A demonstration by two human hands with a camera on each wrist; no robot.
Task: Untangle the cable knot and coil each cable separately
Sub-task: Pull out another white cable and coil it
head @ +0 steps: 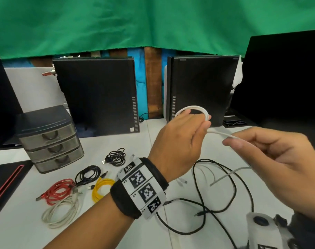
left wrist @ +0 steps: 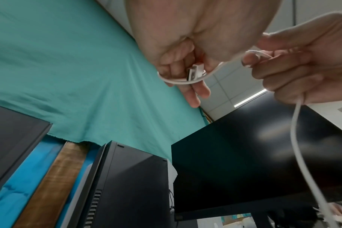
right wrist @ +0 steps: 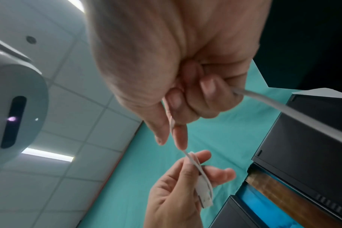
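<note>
My left hand (head: 180,141) is raised over the table and grips a small loop of white cable (head: 194,109), its USB plug (left wrist: 194,72) tucked between the fingers. From that loop the cable runs right to my right hand (head: 271,155), which pinches the strand (head: 223,134) between thumb and fingers; the loose tail (head: 228,175) hangs down below it. In the right wrist view the cable (right wrist: 273,103) leaves my curled fingers and the plug (right wrist: 205,195) lies in the left hand. A loose black cable (head: 225,191) sprawls on the table (head: 117,221) under both hands.
Coiled cables lie at the left: black (head: 116,156), black (head: 88,174), red (head: 58,192), yellow (head: 102,188), off-white (head: 61,212). A grey drawer unit (head: 49,137) stands at far left. Two black computer towers (head: 97,94) (head: 201,87) and a monitor (head: 282,79) line the back.
</note>
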